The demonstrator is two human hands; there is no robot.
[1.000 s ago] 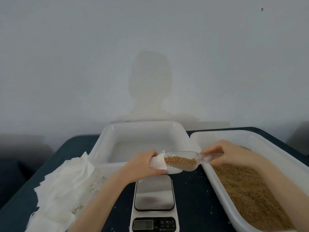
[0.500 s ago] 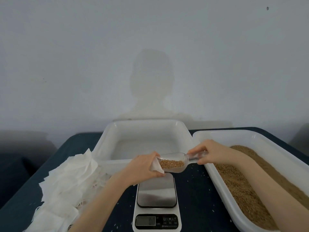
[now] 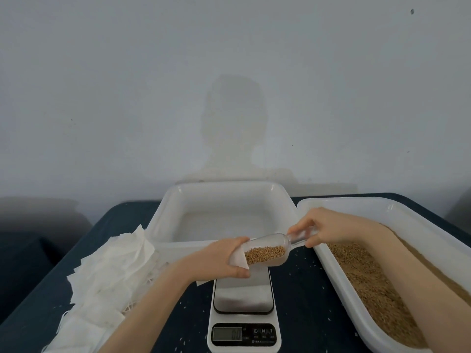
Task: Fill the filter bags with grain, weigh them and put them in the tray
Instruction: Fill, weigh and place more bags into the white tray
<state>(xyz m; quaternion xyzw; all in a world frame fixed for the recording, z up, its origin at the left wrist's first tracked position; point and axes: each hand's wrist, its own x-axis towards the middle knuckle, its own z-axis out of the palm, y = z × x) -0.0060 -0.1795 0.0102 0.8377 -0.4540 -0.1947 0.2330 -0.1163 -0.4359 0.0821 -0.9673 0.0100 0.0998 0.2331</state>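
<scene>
My left hand (image 3: 219,261) grips a white filter bag (image 3: 237,258) and holds its mouth toward the right. My right hand (image 3: 323,225) pinches the handle of a clear plastic scoop (image 3: 270,248) loaded with brown grain. The scoop tilts down to the left, its lip at the bag's mouth, above the far end of a white digital scale (image 3: 243,314). The scale's platform is bare. A white tray (image 3: 224,215) stands behind the hands with nothing in it. Another white tray (image 3: 356,296) on the right holds loose grain (image 3: 369,281).
A heap of white filter bags (image 3: 102,276) lies on the dark tablecloth at the left. Stray grains dot the cloth around the scale. A pale wall rises directly behind the table.
My right hand has brought the scoop leftward and tipped it toward the bag. The bag's mouth now meets the scoop's lip. My left hand shifted slightly.
</scene>
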